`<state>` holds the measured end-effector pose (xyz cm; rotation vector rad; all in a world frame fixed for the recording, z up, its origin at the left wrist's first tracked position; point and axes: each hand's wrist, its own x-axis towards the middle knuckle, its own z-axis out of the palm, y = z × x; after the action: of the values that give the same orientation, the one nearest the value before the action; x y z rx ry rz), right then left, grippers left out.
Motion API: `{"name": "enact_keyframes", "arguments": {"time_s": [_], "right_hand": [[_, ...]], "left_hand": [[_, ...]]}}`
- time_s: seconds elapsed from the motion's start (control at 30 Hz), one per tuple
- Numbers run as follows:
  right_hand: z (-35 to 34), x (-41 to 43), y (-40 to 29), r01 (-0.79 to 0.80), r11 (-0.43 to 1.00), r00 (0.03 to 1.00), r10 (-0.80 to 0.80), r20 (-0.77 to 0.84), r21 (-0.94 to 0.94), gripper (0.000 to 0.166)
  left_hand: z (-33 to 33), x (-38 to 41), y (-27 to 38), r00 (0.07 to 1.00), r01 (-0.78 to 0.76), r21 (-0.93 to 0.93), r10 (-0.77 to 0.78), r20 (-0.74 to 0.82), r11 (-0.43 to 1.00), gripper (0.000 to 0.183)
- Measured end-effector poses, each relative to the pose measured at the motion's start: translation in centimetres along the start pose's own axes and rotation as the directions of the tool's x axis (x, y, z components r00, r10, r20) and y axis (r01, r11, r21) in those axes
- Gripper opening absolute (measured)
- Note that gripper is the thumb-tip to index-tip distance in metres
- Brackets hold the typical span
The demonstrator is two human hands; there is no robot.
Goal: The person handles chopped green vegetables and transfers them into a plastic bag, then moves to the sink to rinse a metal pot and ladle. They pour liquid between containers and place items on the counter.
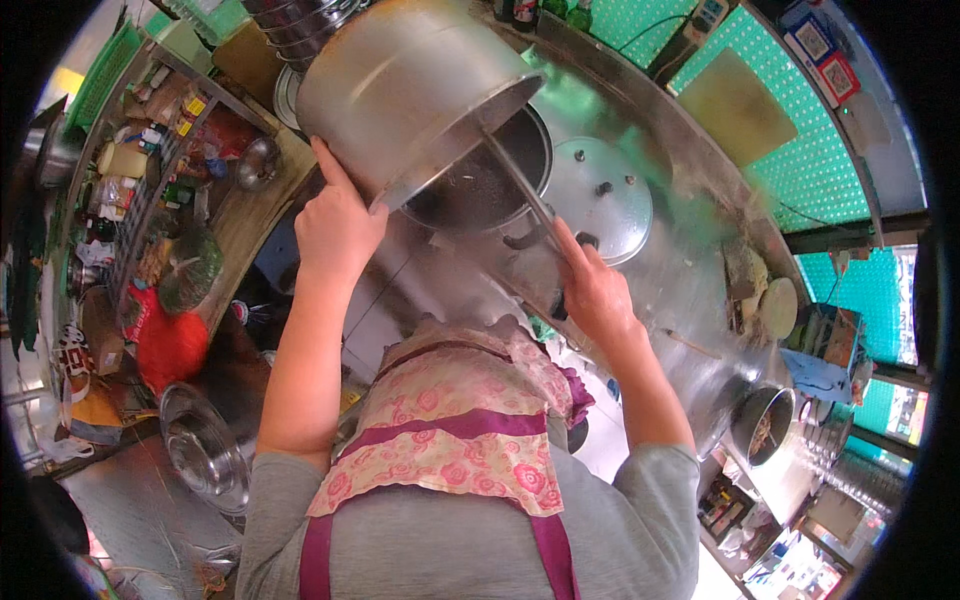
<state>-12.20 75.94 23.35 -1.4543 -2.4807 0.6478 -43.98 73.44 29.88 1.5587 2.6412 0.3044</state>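
My left hand (337, 221) grips the rim of a large metal pot (405, 90), which is tipped on its side with its mouth towards the lower right. In my right hand (596, 285) is the metal handle of a long utensil (517, 176); its far end reaches inside the tipped pot's mouth and is hidden there. Beneath and behind that mouth stands a dark-lined cooking pot (487, 180) with dark contents, partly covered from view. A metal lid with black knobs (607, 199) lies on the steel worktop just right of the dark pot.
Shelves with bottles and bags (120, 161) stand on the left, above a metal basin (206, 450). Far right are a pot with food in it (761, 427) and a blue box (817, 375). A thin stick-like tool (690, 343) lies on the steel worktop (675, 285).
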Motion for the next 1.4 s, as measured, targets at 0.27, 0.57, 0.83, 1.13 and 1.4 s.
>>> {"name": "enact_keyframes", "arguments": {"time_s": [0.27,0.57,0.83,1.13,1.4], "right_hand": [[-3.5,-6.8,2.9,-0.07,0.997,0.992,0.067,0.111,0.024,0.063],[3.8,3.2,-0.4,0.207,0.866,0.978,-0.17,-0.122,0.455,0.06],[-1.7,-3.5,3.9,0.065,0.971,0.995,-0.079,0.054,0.23,0.054],[0.8,-0.2,1.4,-0.013,0.999,1.0,0.012,0.012,0.045,0.058],[-4.9,-7.7,6.0,-0.024,0.999,1.0,0.023,0.006,0.044,0.058]], "left_hand": [[0.4,0.1,0.1,0.998,-0.041,0.071,0.044,-0.039,0.997,0.105],[1.3,0.5,-1.0,0.99,-0.097,0.009,0.098,-0.103,0.995,0.095],[1.4,0.5,-1.3,0.994,-0.069,-0.001,0.068,-0.085,0.998,0.096],[1.5,0.6,-1.1,0.993,-0.073,0.03,0.076,-0.09,0.997,0.097],[1.2,1.0,-2.3,0.989,-0.065,-0.097,0.051,-0.14,0.993,0.089]]}}
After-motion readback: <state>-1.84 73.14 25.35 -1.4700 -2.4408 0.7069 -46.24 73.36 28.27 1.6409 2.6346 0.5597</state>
